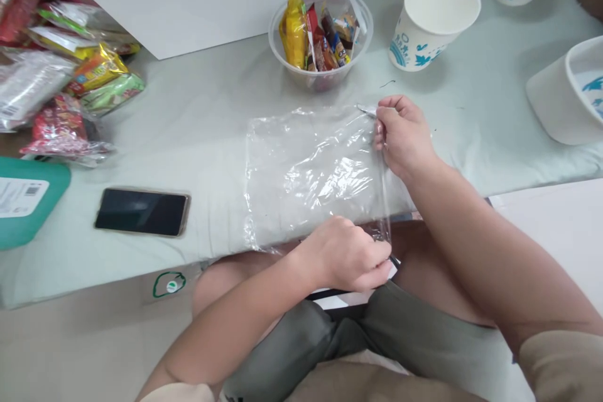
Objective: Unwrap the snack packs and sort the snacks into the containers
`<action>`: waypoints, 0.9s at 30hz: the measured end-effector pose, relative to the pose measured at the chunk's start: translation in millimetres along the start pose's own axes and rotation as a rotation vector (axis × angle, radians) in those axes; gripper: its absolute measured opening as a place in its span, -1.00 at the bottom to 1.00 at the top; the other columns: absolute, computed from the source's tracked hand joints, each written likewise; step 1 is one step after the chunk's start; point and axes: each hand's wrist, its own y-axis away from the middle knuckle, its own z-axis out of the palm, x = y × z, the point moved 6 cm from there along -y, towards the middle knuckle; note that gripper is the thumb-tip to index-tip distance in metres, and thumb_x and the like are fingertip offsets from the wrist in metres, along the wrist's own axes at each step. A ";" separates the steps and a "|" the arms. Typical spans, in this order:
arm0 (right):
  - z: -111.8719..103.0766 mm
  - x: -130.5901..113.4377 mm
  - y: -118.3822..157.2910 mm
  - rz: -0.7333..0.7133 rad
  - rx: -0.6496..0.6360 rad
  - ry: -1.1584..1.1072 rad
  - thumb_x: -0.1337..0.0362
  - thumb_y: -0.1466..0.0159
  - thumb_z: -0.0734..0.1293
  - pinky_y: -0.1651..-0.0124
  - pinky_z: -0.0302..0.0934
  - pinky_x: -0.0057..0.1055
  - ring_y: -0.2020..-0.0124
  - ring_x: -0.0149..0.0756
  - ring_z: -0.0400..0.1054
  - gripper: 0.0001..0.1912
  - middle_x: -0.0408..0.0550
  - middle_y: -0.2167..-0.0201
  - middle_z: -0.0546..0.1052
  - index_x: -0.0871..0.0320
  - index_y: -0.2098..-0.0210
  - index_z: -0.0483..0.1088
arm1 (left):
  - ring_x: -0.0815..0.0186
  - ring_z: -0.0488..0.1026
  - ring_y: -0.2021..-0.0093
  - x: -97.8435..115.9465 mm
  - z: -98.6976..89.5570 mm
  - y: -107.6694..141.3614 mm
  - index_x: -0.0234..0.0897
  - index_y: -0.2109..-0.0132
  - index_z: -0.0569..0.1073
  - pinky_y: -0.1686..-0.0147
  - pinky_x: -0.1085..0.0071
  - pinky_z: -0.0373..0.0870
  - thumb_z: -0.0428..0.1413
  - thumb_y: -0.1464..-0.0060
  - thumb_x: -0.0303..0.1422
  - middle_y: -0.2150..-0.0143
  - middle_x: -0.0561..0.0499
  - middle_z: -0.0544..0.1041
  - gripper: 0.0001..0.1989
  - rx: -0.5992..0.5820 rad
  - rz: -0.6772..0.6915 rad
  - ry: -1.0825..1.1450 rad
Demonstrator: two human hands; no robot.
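A clear plastic bag lies spread out, wrinkled and shiny, over the front edge of the bench. My right hand pinches its far right corner, where a short thin dark piece pokes out from the fingertips. At the near right corner my left hand is closed on the bag's edge; a small black end shows beyond its fingers. The bag's right edge runs between both hands. Beyond the bag stands a clear round plastic bowl with several wrapped snacks in it.
White paper cups with blue prints stand at the back right, beside a white container. A phone lies at left. Snack packets are piled at far left, above a green box. A white board stands behind.
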 end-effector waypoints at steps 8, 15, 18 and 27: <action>-1.3 -0.1 -0.8 -0.001 0.013 -0.017 0.27 -0.21 0.43 0.70 -0.04 -0.52 0.69 -0.49 0.10 -0.76 -0.33 0.67 0.23 0.02 0.32 0.23 | 0.28 0.39 0.63 -7.6 10.3 1.4 -0.25 0.45 0.47 0.60 0.29 -0.13 0.09 -0.21 -0.20 0.64 0.03 0.45 -0.68 -0.120 -0.087 -0.062; -5.3 2.4 -3.8 -0.033 0.007 -0.014 0.23 -0.23 0.42 0.68 -0.08 -0.48 0.68 -0.49 0.09 -0.77 -0.32 0.64 0.23 0.02 0.33 0.23 | 0.40 0.22 0.69 -1.0 -3.8 4.4 -0.24 0.61 0.28 0.62 0.36 -0.11 0.04 -0.19 -0.31 0.72 0.10 0.29 -0.61 0.184 0.036 -0.004; -6.2 3.9 -6.2 -0.067 -0.017 0.007 0.13 -0.21 0.45 0.66 -0.04 -0.45 0.66 -0.45 0.13 -0.70 -0.30 0.63 0.23 0.01 0.32 0.22 | 0.43 0.09 0.67 1.7 -26.7 7.9 -0.22 0.59 0.15 0.61 0.37 -0.04 0.04 -0.17 -0.34 0.72 0.15 0.17 -0.61 0.469 0.090 0.073; -4.7 4.6 -6.8 -0.047 -0.013 -0.007 0.17 -0.22 0.44 0.67 -0.06 -0.47 0.67 -0.48 0.09 -0.74 -0.31 0.62 0.20 0.02 0.32 0.23 | 0.23 0.41 0.25 -42.2 -41.6 13.1 -0.20 0.13 0.26 0.39 0.37 0.36 0.19 -0.09 -0.19 0.25 -0.04 0.44 -0.69 0.612 -0.209 -0.084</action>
